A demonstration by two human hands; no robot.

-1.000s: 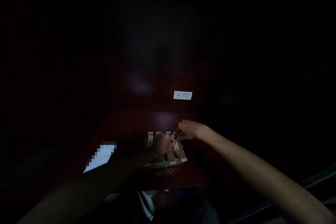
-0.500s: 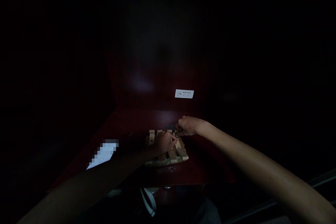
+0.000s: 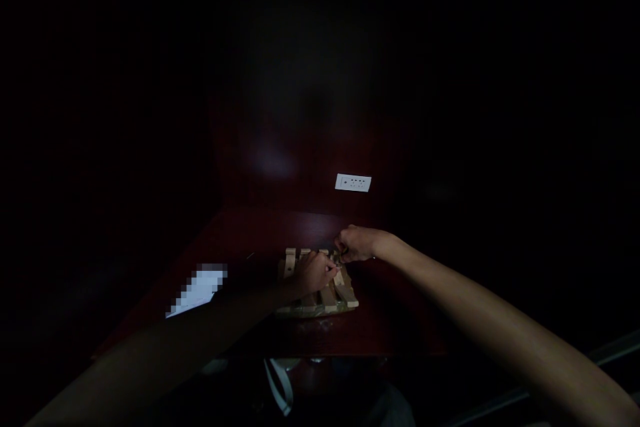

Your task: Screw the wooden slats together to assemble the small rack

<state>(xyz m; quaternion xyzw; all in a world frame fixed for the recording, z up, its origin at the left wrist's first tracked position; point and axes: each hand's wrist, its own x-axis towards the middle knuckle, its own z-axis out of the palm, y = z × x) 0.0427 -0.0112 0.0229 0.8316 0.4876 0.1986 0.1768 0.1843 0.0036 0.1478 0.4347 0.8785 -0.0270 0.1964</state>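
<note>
Several pale wooden pieces [image 3: 327, 298] with holes lie side by side on a brownish, taped-looking base [image 3: 304, 312] in the middle of the dark red table. My left hand [image 3: 316, 271] rests over these pieces, its fingers pinched together near the rightmost one. Just beyond it, my right hand [image 3: 351, 243] is closed at the far end of that same piece. A small yellowish bit shows at my right fingers; too little of it is visible to name. What the left fingertips pinch is too small to make out.
A white sheet [image 3: 197, 293], partly pixelated, lies on the table [image 3: 240, 230] to the left. A thin light stick [image 3: 251, 255] is near the pieces. The back panel carries a white power socket [image 3: 353, 183]. A pale strap [image 3: 279, 387] hangs below the front edge.
The right hand has turned slightly at the far end of the rightmost wooden piece. The left hand stays in place. The whole view has shifted a little.
</note>
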